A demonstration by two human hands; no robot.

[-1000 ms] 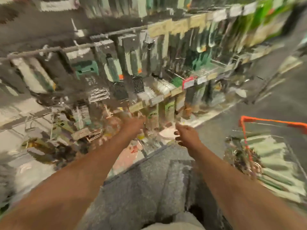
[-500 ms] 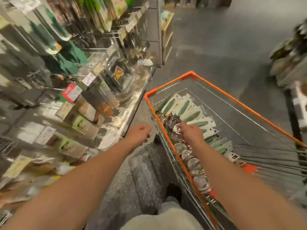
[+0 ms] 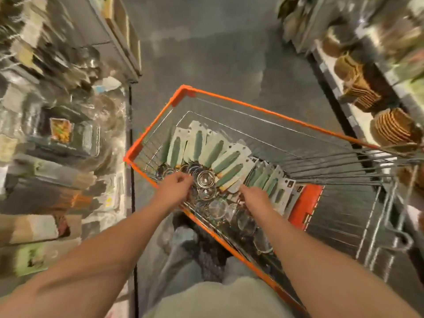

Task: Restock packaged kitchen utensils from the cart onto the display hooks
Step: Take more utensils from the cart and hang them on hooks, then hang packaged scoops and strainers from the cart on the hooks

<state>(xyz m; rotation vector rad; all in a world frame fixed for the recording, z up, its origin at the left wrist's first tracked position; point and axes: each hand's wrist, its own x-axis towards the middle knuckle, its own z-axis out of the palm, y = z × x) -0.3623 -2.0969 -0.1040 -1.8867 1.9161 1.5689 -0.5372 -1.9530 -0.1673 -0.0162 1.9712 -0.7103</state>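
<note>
Head view, looking down the aisle. We see the orange-rimmed wire cart (image 3: 231,100) filling the centre and right of the frame, with blurred display shelving (image 3: 57,138) along the left edge, where we judge the hooks to be, though none is distinct. Inside the cart, a fan of carded utensils with green handles (image 3: 213,152) spreads from centre toward lower right, their round metal heads (image 3: 206,178) clustered at the near wall.

The left hand (image 3: 173,188) sits at centre, fingers curled at the edge of the metal heads; whether it pinches one, we cannot tell. The right hand (image 3: 253,197) lies just right of it, over the cards' lower ends, touching or nearly so; its grip is likewise hidden.

In our judgement the step in hand is picking a pack. We would take a single card by its edge, free it from its overlapping neighbours, and keep its hang-hole end uppermost, ready for the hook.
</note>
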